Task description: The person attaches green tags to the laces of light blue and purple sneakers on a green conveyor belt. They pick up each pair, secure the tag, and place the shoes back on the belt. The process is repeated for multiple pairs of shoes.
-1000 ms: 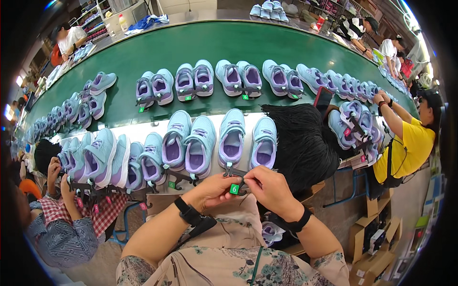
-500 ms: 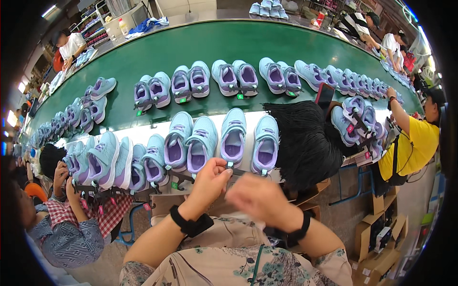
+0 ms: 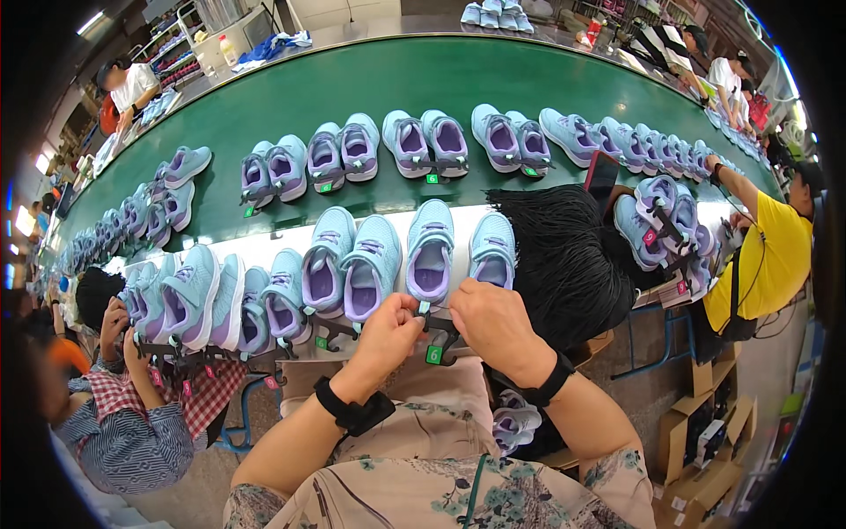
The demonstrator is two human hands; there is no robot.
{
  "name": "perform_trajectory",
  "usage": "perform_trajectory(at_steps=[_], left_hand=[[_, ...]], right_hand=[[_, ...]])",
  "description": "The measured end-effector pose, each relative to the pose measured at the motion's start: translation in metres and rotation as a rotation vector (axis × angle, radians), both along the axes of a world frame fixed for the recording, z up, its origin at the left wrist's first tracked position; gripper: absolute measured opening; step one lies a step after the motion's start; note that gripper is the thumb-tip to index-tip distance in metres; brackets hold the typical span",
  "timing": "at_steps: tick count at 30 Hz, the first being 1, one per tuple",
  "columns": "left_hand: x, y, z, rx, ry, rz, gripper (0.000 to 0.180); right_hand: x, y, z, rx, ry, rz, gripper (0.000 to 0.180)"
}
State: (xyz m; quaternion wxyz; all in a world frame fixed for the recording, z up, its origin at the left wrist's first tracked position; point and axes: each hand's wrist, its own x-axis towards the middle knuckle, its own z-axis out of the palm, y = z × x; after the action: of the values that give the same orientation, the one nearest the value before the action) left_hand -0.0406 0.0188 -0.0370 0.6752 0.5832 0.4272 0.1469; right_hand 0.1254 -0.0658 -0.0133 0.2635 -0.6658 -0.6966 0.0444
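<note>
From my remote seat, left hand [image 3: 383, 339] pinched nearly closed on one black hanger [image 3: 444, 326], right hand [image 3: 500, 331] curled by its other end, I cannot tell its hold, one green tag [image 3: 434, 354] beneath, two blue sneakers [image 3: 432, 231] just beyond.

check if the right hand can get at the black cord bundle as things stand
Probably yes: the black cord bundle lies beside the right hand, nothing visible between them, though that hand seems busy at a black hanger.
</note>
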Motion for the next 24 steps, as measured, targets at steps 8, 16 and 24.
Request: perform_trajectory(at_steps=[8, 16, 24], left_hand=[[0.002, 0.003, 0.015, -0.006, 0.115, -0.077, 0.017], [0.0, 0.008, 0.011, -0.007, 0.1, -0.112, 0.017], [0.008, 0.011, 0.03, 0.036, 0.194, -0.124, 0.014]], right_hand=[[-0.001, 0.005, -0.002, -0.002, -0.032, 0.007, 0.002], [0.0, 0.006, -0.005, -0.012, -0.045, 0.017, 0.003], [-0.008, 0.014, -0.011, 0.042, -0.015, -0.011, 0.005]])
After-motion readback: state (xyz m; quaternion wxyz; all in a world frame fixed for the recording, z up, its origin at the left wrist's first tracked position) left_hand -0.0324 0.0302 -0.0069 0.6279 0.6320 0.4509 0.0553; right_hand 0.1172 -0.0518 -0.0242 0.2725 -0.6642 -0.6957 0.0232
